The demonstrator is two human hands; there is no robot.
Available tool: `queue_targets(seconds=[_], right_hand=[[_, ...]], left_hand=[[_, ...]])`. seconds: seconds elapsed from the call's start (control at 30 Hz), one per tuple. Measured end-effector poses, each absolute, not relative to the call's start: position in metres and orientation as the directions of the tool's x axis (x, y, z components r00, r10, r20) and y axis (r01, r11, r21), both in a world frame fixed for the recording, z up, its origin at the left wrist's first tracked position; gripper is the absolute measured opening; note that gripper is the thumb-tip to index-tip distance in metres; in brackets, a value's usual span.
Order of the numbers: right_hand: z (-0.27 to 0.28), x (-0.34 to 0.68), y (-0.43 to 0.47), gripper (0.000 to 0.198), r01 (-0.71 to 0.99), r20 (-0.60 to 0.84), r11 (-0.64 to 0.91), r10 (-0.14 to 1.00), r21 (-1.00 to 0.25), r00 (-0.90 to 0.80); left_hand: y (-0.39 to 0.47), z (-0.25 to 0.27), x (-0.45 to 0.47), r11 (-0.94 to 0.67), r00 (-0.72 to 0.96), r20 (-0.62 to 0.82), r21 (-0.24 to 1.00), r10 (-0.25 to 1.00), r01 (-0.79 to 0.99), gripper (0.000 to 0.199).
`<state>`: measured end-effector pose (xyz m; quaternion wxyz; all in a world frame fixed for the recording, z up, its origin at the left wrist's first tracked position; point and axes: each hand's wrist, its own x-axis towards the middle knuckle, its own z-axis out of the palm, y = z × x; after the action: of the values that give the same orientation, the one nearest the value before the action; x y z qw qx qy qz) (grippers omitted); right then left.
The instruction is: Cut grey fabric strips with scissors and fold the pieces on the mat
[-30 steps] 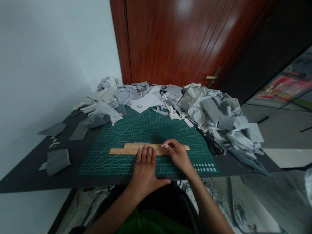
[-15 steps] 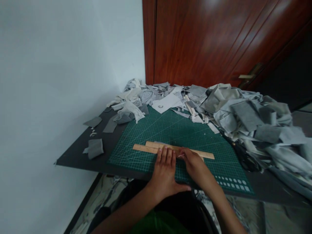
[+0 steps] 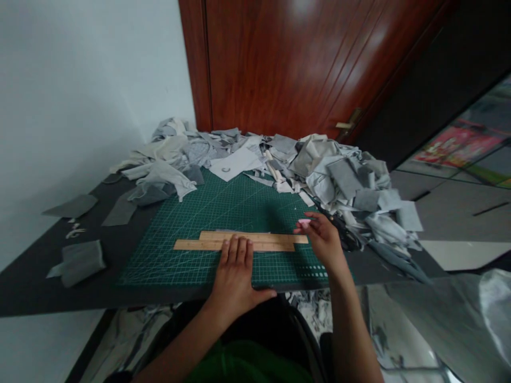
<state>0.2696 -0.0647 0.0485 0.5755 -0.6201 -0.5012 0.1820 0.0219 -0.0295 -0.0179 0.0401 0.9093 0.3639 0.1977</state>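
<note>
Two wooden rulers lie side by side and offset on the green cutting mat: the front ruler [image 3: 195,244] reaches further left, the back ruler [image 3: 283,238] further right. My left hand [image 3: 235,282] presses flat on them, its fingers stretched forward and its thumb out to the right. A thin grey strip of cloth [image 3: 241,231] shows along the back ruler's far edge; the rest of it is hidden. Just off the rulers' right end, my right hand [image 3: 325,239] is raised above the mat, pinching a small pink piece of tailor's chalk [image 3: 304,221].
Heaped grey and white fabric scraps [image 3: 315,154] line the back and right of the cutting mat [image 3: 239,197]. Black-handled scissors [image 3: 349,234] lie at the right, partly under scraps. Loose grey pieces [image 3: 82,260] sit on the dark table at left. A white wall and wooden door stand behind.
My right hand has lifted off the rulers and moved right with the pink chalk. The left hand stays on the rulers. The whole view has turned to the right.
</note>
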Motion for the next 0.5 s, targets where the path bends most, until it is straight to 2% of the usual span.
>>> queue_targets(seconds=[0.07, 0.17, 0.33, 0.5], right_hand=[[0.047, 0.27, -0.066, 0.014, 0.474, 0.333, 0.133, 0.869, -0.87, 0.367], [0.043, 0.248, -0.064, 0.008, 0.538, 0.355, 0.165, 0.895, -0.826, 0.27], [0.033, 0.199, -0.056, 0.024, 0.638, 0.343, 0.237, 0.938, -0.733, 0.044], [0.017, 0.187, -0.05, 0.021, 0.626, 0.335, 0.216, 0.939, -0.75, 0.077]], left_hand=[[-0.03, -0.019, 0.022, -0.734, 0.657, 0.339, 0.207, 0.674, 0.647, 0.13], [-0.031, -0.018, 0.022, -0.73, 0.655, 0.337, 0.192, 0.676, 0.655, 0.131], [-0.032, -0.016, 0.022, -0.733, 0.659, 0.333, 0.19, 0.674, 0.653, 0.129], [-0.032, -0.015, 0.021, -0.736, 0.66, 0.334, 0.213, 0.673, 0.643, 0.126]])
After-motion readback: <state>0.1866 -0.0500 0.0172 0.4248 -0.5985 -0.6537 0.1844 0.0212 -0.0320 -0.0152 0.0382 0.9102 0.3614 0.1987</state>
